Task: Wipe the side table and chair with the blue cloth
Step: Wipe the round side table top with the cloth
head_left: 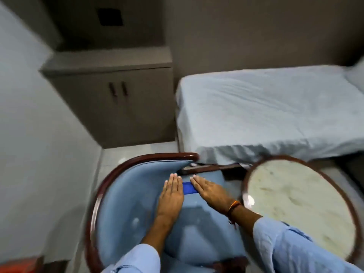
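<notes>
A blue cloth [189, 188], folded small, lies on the light blue seat of the chair [126, 203], which has a curved dark wooden frame. My left hand [171, 194] lies flat on the seat just left of the cloth, fingers straight and together. My right hand [209, 191] lies flat just right of the cloth, its edge touching or covering the cloth's right end. Neither hand grips the cloth. The round side table [299, 201], with a pale marble top and dark wooden rim, stands right of the chair under my right forearm.
A bed [266, 111] with a pale blue sheet stands behind the table and chair. A grey cabinet [116, 99] with two handles stands in the back corner. A wall runs along the left. Tiled floor shows between cabinet and chair.
</notes>
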